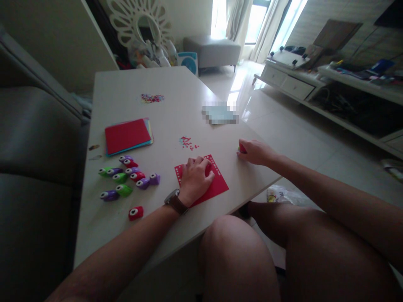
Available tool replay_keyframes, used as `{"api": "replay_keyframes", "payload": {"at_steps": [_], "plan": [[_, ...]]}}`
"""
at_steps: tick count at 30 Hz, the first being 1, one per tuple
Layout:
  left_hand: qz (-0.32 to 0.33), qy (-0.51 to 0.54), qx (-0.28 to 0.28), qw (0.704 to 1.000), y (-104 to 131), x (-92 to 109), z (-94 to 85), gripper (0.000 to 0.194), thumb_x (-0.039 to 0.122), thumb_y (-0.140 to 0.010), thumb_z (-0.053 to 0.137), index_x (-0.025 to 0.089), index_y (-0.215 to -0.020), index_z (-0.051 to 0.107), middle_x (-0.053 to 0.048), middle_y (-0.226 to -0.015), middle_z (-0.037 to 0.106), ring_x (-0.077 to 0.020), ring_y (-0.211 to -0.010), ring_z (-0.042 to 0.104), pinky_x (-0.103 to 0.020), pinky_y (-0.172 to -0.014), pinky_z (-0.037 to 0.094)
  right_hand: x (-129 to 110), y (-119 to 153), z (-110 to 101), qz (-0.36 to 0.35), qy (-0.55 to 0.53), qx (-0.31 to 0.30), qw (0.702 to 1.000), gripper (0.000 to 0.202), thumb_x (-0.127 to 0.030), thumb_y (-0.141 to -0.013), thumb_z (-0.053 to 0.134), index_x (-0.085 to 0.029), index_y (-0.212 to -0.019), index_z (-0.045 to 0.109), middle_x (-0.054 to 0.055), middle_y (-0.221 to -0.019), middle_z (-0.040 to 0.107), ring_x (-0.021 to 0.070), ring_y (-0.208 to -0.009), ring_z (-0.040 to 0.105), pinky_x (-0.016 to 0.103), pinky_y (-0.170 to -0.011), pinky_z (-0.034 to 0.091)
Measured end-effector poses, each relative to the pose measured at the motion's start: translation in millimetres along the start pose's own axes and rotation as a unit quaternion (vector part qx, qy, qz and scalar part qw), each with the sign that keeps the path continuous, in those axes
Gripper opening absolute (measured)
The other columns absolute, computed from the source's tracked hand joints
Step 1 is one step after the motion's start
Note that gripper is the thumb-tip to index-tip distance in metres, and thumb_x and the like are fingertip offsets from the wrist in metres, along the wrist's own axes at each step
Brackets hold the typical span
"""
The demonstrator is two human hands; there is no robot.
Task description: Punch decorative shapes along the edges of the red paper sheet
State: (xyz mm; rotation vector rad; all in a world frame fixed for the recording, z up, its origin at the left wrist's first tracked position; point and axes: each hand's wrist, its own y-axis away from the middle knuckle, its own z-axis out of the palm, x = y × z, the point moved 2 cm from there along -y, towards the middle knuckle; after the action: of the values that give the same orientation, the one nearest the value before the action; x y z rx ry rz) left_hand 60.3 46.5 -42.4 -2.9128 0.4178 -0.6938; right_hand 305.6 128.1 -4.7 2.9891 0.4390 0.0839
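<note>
My left hand (pixel 197 176) rests on a red sheet of paper (pixel 215 186), fingers bent and apart, pressing it to the table. Small punched holes run along the sheet's far and right edges. At the table's right edge, my right hand (pixel 253 152) is closed around a small red craft punch (pixel 242 148), mostly hidden by the fingers. Tiny red and pale paper cut-outs (pixel 188 142) lie just beyond the sheet. Left of my left hand, several purple, green and red craft punches (pixel 124 191) are grouped, with one red punch (pixel 136 213) apart and nearer me.
A stack of coloured sheets (pixel 127 136), red on top, lies at the left of the white table (pixel 170 119). Farther back is a patch of mixed cut-outs (pixel 152 98). A blurred pale item (pixel 219 113) sits by the right edge. My knees are below the near edge.
</note>
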Motion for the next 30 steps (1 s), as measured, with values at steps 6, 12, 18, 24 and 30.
{"api": "replay_keyframes", "payload": {"at_steps": [6, 12, 18, 24, 30], "plan": [[-0.001, -0.002, -0.003, 1.000, 0.3, 0.6, -0.6, 0.015, 0.031, -0.092, 0.060, 0.026, -0.105, 0.065, -0.004, -0.121, 0.066, -0.0289, -0.114, 0.051, -0.046, -0.094, 0.041, -2.0, 2.9, 0.5, -0.029, -0.036, 0.002, 0.999, 0.015, -0.036, -0.090, 0.059, -0.021, -0.092, 0.058, 0.007, -0.084, 0.068, 0.0179, -0.069, 0.052, 0.030, -0.060, 0.030], [-0.012, -0.005, -0.019, 1.000, -0.6, 2.1, -2.2, 0.016, 0.031, -0.092, 0.059, 0.026, -0.107, 0.065, -0.005, -0.123, 0.066, -0.0294, -0.115, 0.051, -0.047, -0.096, 0.041, -4.1, 6.9, 3.2, -0.047, -0.010, 0.002, 0.999, 0.017, -0.037, -0.091, 0.057, -0.021, -0.096, 0.057, 0.008, -0.085, 0.068, 0.0205, -0.073, 0.055, 0.032, -0.062, 0.029], [-0.011, -0.006, -0.015, 1.000, -0.2, 1.8, -1.7, 0.017, 0.032, -0.092, 0.060, 0.026, -0.107, 0.065, -0.004, -0.123, 0.066, -0.0288, -0.114, 0.051, -0.046, -0.096, 0.041, -0.4, 5.6, 8.9, -0.055, 0.008, -0.003, 0.998, 0.020, -0.040, -0.093, 0.054, -0.021, -0.100, 0.056, 0.010, -0.089, 0.070, 0.0219, -0.075, 0.057, 0.032, -0.062, 0.028], [-0.008, -0.005, -0.007, 1.000, -0.2, 1.4, -0.4, 0.015, 0.032, -0.093, 0.059, 0.026, -0.106, 0.066, -0.005, -0.122, 0.066, -0.0294, -0.115, 0.050, -0.047, -0.096, 0.040, -4.2, 7.5, 6.9, -0.043, 0.031, -0.011, 0.999, 0.020, -0.037, -0.095, 0.052, -0.020, -0.105, 0.055, 0.012, -0.094, 0.071, 0.0225, -0.076, 0.060, 0.032, -0.063, 0.029], [-0.012, -0.005, -0.008, 1.000, -0.1, 1.4, 0.0, 0.015, 0.033, -0.093, 0.059, 0.026, -0.105, 0.065, -0.005, -0.122, 0.066, -0.0295, -0.114, 0.051, -0.046, -0.095, 0.040, -9.6, 8.7, 2.0, -0.030, 0.039, -0.036, 0.998, 0.023, -0.038, -0.097, 0.049, -0.020, -0.110, 0.054, 0.014, -0.098, 0.071, 0.0235, -0.076, 0.061, 0.033, -0.061, 0.028]]}}
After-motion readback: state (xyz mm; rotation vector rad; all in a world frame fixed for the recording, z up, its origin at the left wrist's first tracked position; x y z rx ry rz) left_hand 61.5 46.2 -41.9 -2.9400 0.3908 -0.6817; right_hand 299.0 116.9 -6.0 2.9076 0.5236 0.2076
